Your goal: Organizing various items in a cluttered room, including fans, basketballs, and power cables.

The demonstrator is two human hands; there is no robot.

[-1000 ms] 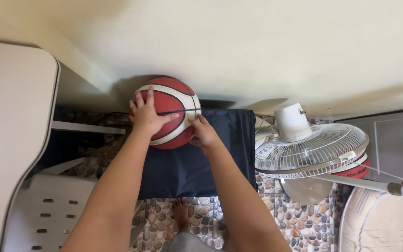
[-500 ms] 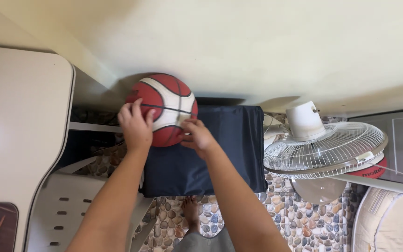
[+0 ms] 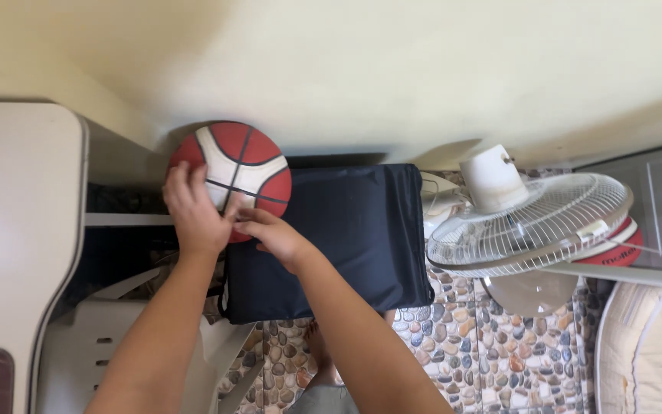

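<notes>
Head view: left hand and right hand are gripping a red-and-white ball from below, fingers spread on it, pressing it against the cream wall above a dark bag. A white fan is standing just right of the bag.

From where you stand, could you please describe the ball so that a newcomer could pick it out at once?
Start at the pale cream wall and look down to the dark navy fabric bag against it. At the bag's upper left corner sits the round red-and-white basketball with black seams, touched by both hands. It is the only whole ball; the white pedestal fan stands on the bag's other side.
</notes>
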